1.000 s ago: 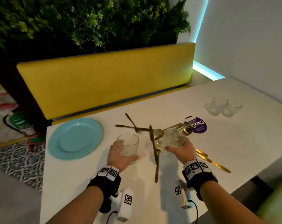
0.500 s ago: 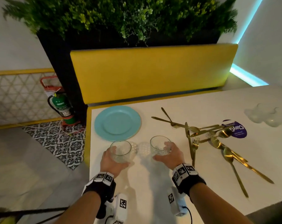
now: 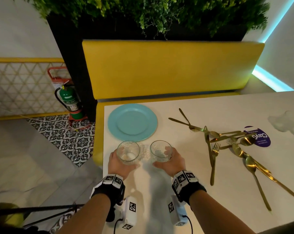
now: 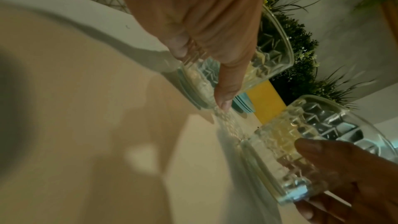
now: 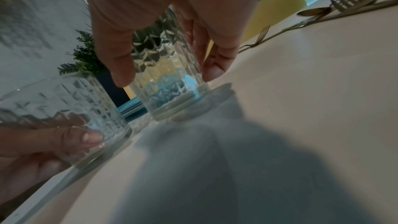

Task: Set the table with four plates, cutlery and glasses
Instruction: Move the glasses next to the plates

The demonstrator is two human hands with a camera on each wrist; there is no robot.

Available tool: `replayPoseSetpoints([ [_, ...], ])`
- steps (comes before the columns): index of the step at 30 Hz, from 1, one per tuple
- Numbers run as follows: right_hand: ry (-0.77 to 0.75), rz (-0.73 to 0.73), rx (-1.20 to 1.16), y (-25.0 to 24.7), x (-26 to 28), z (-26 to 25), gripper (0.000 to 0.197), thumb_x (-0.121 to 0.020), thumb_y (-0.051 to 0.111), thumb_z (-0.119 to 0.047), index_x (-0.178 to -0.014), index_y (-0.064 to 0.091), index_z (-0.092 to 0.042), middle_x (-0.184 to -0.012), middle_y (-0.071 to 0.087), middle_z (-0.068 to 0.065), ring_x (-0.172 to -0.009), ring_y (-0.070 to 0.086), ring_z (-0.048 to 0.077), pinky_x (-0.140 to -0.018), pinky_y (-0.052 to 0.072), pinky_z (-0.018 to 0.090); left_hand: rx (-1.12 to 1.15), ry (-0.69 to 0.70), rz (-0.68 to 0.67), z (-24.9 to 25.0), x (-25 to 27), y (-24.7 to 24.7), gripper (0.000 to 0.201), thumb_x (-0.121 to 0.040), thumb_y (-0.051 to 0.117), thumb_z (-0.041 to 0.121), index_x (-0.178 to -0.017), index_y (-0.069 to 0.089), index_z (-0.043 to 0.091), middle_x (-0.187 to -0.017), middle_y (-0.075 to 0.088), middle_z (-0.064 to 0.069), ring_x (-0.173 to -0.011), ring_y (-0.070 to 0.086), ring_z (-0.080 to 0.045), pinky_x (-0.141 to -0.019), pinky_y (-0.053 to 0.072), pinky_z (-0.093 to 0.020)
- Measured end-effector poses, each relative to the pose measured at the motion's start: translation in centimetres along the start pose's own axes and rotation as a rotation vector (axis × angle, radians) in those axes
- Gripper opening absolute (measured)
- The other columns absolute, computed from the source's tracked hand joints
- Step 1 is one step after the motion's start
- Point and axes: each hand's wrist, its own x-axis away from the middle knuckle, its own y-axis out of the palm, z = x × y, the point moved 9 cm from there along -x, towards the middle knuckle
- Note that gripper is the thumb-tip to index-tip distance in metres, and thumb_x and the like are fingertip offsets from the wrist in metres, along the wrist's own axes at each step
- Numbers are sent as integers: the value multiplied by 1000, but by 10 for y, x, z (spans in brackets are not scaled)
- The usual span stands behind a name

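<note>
Two cut-pattern clear glasses stand side by side near the tabletop's near-left corner, just in front of the teal plate. Left glass is gripped by the left hand, fingers wrapped round its lower wall, thumb on the near side. Right glass is gripped by the right hand, fingers curled round the far side; right wrist view shows its base flat on the tabletop. Left glass base looks on or just above the surface, cannot tell which. Glasses are apart, with a small gap between them. To the right lies a loose pile of gold cutlery, forks, spoons and knives crossed over each other, partly on a purple round sticker. Two more glasses, blurred, stand at the far right edge. Yellow bench back behind the tabletop, plants above it, green fire extinguisher on the floor at left.
</note>
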Motion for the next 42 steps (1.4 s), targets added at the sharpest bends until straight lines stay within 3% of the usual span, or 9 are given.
replayPoseSetpoints([
  [8,-36,-27,5,20,-9,-20,86,-64,84,-31,-138,40,-20,-131,57,4,-123,52,23,-98,43,27,38,-16,7,-2,-10,0,95,-53,90,18,-135,42,8,-134,50,-11,-123,49,-28,-102,41,-33],
  [13,-45,-20,-20,29,-16,-29,88,-62,85,-26,-137,39,-20,-131,56,5,-122,52,25,-99,45,30,114,-62,-8,-12,-27,9,107,-19,89,43,-117,54,18,-116,61,1,-108,62,-25,-91,54,-43],
  [22,-50,-40,-75,31,-26,-34,87,-65,83,-19,-138,37,-20,-130,56,4,-122,52,23,-97,43,27,180,7,-27,1,-27,8,93,-26,95,34,-111,59,18,-109,67,0,-103,65,-23,-88,56,-42],
  [26,-42,-80,-85,33,-25,-31,95,-60,86,-19,-139,33,-23,-131,55,3,-122,52,23,-101,45,32,55,23,61,18,-5,-7,129,-39,96,29,-145,24,13,-145,28,-13,-137,28,-29,-114,30,-42],
  [29,-27,-113,-73,28,-23,-27,108,-56,89,-24,-144,26,-23,-140,48,2,-126,49,24,-104,45,40,91,169,233,42,17,-23,132,-37,94,35,-144,23,5,-147,21,-19,-136,19,-32,-113,17,-36],
  [33,31,-83,-87,-9,-25,-13,105,-65,84,-14,-147,19,-21,-146,39,5,-132,42,23,-109,39,35,151,430,407,94,37,-32,103,-49,63,63,-133,31,14,-136,38,-25,-124,27,-22,-104,12,-21],
  [35,65,-35,-119,-38,-27,-3,99,-67,83,-12,-146,23,-20,-144,42,6,-130,44,22,-107,39,32,151,534,404,129,46,-23,76,-62,58,52,-126,32,19,-130,43,-27,-119,30,-20,-103,12,-20],
  [38,107,51,-116,-93,-31,16,79,-73,79,-14,-140,36,-18,-136,50,4,-124,50,20,-96,42,26,148,637,344,178,54,8,64,-69,52,37,-124,42,8,-124,49,-28,-116,34,-23,-100,13,-16],
  [42,143,169,-90,-175,-39,53,52,-78,75,-19,-126,55,-17,-118,64,2,-105,61,19,-85,51,25,92,668,93,234,65,81,50,-75,49,27,-117,57,1,-118,54,-17,-111,46,-29,-96,25,-16],
])
